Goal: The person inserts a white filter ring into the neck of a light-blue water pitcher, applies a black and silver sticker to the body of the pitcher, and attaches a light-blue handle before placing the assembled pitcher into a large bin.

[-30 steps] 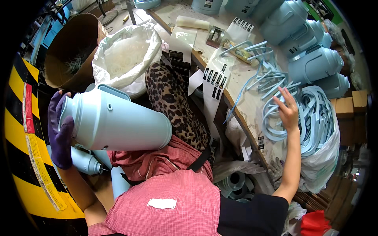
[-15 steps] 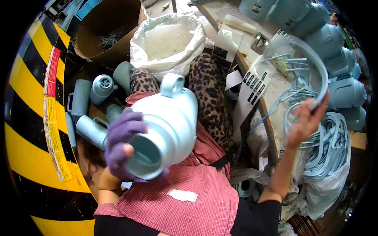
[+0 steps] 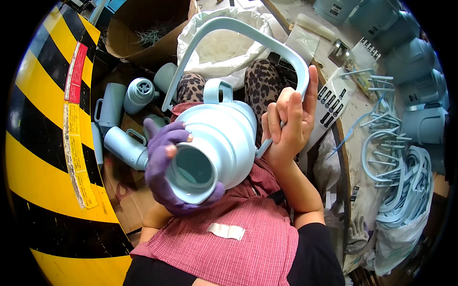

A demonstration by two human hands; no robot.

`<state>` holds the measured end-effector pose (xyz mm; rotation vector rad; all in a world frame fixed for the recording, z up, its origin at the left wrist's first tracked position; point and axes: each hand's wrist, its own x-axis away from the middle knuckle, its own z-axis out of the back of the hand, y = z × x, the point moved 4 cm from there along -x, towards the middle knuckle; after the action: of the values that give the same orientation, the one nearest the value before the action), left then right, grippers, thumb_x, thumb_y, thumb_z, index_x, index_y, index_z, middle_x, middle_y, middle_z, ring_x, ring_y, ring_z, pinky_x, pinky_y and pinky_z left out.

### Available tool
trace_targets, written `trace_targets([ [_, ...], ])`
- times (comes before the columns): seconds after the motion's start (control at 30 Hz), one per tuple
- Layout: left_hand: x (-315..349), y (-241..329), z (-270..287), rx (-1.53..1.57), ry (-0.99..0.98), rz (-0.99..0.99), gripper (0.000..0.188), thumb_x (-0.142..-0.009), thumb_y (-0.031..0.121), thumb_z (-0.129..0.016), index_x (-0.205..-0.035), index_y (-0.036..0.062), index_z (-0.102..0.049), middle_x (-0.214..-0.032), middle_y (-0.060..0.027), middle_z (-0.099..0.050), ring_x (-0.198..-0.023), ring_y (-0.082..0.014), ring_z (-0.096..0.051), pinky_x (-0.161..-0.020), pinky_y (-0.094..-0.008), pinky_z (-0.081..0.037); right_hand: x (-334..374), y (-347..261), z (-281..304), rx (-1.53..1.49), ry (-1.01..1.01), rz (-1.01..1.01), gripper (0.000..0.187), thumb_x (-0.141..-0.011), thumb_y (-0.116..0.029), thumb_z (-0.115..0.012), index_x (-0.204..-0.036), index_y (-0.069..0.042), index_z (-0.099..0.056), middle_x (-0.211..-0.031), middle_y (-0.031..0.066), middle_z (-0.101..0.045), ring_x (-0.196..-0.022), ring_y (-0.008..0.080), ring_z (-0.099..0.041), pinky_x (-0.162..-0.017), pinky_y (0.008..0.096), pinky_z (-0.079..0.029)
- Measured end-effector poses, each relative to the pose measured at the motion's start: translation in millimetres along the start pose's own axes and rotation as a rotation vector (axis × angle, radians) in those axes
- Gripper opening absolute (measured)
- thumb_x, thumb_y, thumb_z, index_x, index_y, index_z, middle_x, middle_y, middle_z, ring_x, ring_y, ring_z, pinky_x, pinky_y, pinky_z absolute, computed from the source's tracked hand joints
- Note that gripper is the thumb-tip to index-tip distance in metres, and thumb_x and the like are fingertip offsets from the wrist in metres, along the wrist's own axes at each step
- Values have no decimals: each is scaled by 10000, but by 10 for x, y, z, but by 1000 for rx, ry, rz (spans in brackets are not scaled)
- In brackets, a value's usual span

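On my lap lies a light-blue plastic flask body (image 3: 231, 143), its round open mouth facing me and a small loop grip on its far side. My left hand (image 3: 162, 167), in a purple glove with bare fingertips, is wrapped round the mouth end. A curved light-blue carrying handle (image 3: 253, 31) arches over the body, held in my bare right hand (image 3: 291, 128). The handle's near end meets or nearly meets the body's right side; whether it is seated cannot be seen. Its other end hangs free at the upper left of the body.
Several similar flask bodies (image 3: 126, 145) lie at my left beside a yellow-black striped panel (image 3: 38, 157). Ahead stand a cardboard box (image 3: 124, 35) and a white sack (image 3: 191, 35). The right-hand bench (image 3: 353, 114) bears label sheets, loose handles (image 3: 381, 152) and more flask bodies.
My right hand has brought the handle from over the bench leftward to the flask body. My left hand still grips the mouth end, and the body appears slightly further right.
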<state>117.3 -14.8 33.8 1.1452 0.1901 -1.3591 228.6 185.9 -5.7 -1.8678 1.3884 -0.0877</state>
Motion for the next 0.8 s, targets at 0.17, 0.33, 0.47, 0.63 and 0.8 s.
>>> trace_targets([
  [0.17, -14, 198, -122, 387, 241, -157, 946, -882, 740, -634, -1520, 82, -405, -1442, -254, -509, -1308, -415, -526, -1182, -587, -351, 54, 126, 148, -33, 87, -462, 552, -1117, -129, -481, -1640, -74, -312, -744, -38, -405, -471, 33, -286, -431, 210, -249],
  [0.33, -89, -234, 151, 1012, 376, 421, 567, -1017, 305, -599, -1503, 38, -479, -1452, -143, -560, -1207, -217, -599, -1067, -384, -497, 138, -93, 81, 85, -70, -458, 600, -1120, -121, -443, -1675, -98, -215, -738, -19, -404, -447, 30, -288, -412, 200, -261],
  [0.47, -130, -600, -83, 1078, -223, 894, 541, -961, 233, -655, -1443, 16, -537, -1287, -112, -648, -1162, -151, -612, -1030, -328, -495, 230, -105, 20, 8, 3, -456, 623, -1121, -121, -423, -1682, -93, -154, -730, -6, -390, -422, 47, -295, -400, 212, -272],
  [0.63, 57, -656, -368, 1348, -123, 805, 413, -958, 197, -675, -1306, -12, -599, -1088, -75, -699, -1054, -139, -659, -982, -306, -503, 329, -121, 23, 511, -138, -346, 771, -1047, -313, -519, -1692, -110, -150, -826, 68, -512, -771, 150, -494, -775, 315, -429],
  [0.8, 158, -613, -385, 1339, 7, 920, 405, -962, 174, -663, -1317, -8, -596, -1063, -65, -687, -1011, -122, -647, -946, -295, -507, 350, -98, 126, 557, -84, -457, 709, -1049, -311, -524, -1662, -91, -242, -866, 21, -484, -791, 88, -441, -855, 286, -382],
])
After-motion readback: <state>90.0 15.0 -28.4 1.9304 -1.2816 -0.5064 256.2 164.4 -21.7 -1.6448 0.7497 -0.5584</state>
